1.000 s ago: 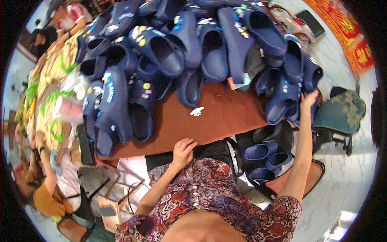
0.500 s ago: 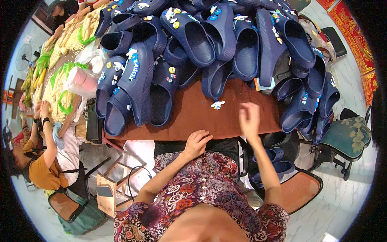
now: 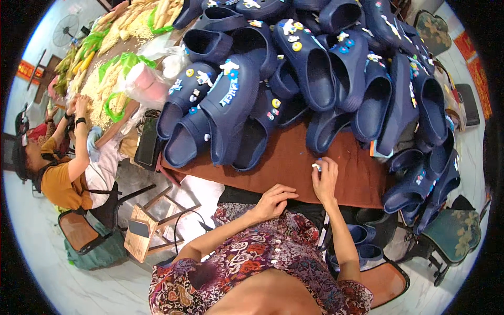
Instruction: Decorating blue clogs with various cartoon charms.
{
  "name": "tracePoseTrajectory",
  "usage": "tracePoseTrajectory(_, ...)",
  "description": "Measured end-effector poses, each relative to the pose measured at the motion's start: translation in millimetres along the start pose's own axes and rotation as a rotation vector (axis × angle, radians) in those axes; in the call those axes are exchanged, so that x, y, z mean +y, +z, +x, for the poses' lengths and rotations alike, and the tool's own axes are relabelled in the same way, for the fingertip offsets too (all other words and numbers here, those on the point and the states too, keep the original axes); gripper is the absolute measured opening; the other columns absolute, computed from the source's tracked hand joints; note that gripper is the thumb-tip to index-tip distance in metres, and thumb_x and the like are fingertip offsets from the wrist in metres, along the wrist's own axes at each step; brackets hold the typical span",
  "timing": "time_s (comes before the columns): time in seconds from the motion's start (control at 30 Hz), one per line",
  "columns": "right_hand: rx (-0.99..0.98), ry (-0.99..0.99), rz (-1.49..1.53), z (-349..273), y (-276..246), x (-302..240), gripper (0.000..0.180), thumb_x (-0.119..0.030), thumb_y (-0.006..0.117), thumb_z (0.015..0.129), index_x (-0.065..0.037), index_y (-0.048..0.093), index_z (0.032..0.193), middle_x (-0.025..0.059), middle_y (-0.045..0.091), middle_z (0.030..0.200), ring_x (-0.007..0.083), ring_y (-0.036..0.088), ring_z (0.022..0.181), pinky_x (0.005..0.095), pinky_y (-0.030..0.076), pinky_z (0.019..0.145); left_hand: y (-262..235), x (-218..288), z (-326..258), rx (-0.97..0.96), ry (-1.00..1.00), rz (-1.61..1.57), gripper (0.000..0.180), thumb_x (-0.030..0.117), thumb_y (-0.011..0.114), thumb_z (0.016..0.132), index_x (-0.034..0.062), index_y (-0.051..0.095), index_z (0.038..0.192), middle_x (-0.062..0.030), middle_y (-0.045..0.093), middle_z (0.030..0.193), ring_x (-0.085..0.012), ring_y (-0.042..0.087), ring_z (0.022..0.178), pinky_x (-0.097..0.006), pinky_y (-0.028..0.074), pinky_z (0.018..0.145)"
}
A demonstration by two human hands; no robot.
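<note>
A small white shoe charm with a bit of blue is pinched between the thumb and fingers of my right hand, just above the brown cloth. My left hand lies at the near edge of the cloth, fingers stretched out and holding nothing. Beyond both hands rises a pile of navy blue clogs, many decorated with white, yellow and blue charms. The nearest clog to my right hand lies open end toward me.
On the left, a person in an orange top works at a table heaped with corn. A pink roll in plastic lies beside the clogs. Blue clogs sit below the table edge at right, near a green chair. A wooden stool stands left.
My right hand has come down onto the charm that lay on the cloth and taken hold of it. The whole view has turned and shifted. My left hand stays at the cloth's edge.
</note>
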State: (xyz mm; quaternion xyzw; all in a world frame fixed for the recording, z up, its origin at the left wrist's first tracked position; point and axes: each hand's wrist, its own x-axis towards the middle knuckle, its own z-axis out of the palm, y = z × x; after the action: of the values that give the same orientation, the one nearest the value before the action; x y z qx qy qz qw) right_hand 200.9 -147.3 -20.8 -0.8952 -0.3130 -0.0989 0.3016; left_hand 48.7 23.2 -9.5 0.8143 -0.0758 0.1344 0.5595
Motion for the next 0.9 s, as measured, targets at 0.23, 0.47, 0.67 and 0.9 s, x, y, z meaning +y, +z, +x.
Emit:
tracePoseTrajectory(0.23, 0.008, 0.077, 0.006, -3.2, 1.0, -2.2, 0.025, -0.002, 0.06, 0.08, -0.001, 0.056, 0.105, 0.0212, 0.051, 0.116, 0.0394, 0.047, 0.112, 0.0477, 0.038, 0.096, -74.2, 44.2, 23.4, 0.432, 0.093, 0.141, 0.035, -0.011, 0.057, 0.068, 0.0032, 0.071, 0.096, -0.0138, 0.066, 0.106, -0.0289, 0.063, 0.092, -0.036, 0.051, 0.079)
tracePoseTrajectory(0.47, -0.021, 0.092, -0.003, -1.0, 0.8, -2.9, 0.024, -0.001, 0.06, 0.08, 0.0, 0.055, 0.103, 0.022, 0.05, 0.116, 0.0411, 0.047, 0.113, 0.0491, 0.038, 0.096, -131.5, 44.0, 63.0, 0.778, -0.118, 0.573, 0.05, -0.003, 0.061, 0.077, -0.0017, 0.052, 0.127, -0.0225, 0.05, 0.128, -0.0339, 0.051, 0.115, -0.04, 0.041, 0.098)
tracePoseTrajectory(0.67, -0.04, 0.094, -0.035, 0.9, 1.3, -2.1, 0.024, -0.001, 0.059, 0.079, 0.001, 0.055, 0.102, 0.0228, 0.05, 0.115, 0.042, 0.047, 0.113, 0.0504, 0.038, 0.096, -133.6, 20.4, 65.6, 0.755, -0.403, 0.089, 0.052, 0.005, 0.062, 0.083, -0.0046, 0.043, 0.131, -0.0193, 0.053, 0.121, -0.0264, 0.052, 0.111, -0.037, 0.043, 0.093)
tracePoseTrajectory(0.9, -0.039, 0.082, -0.057, 1.1, 1.5, -1.0, 0.024, -0.001, 0.059, 0.077, -0.001, 0.055, 0.101, 0.022, 0.049, 0.113, 0.0416, 0.046, 0.111, 0.0509, 0.038, 0.095, -136.4, 11.4, 72.6, 0.692, -0.278, 0.331, 0.033, 0.008, 0.067, 0.078, -0.0031, 0.052, 0.105, -0.0165, 0.052, 0.095, -0.0317, 0.053, 0.086, -0.038, 0.044, 0.076)
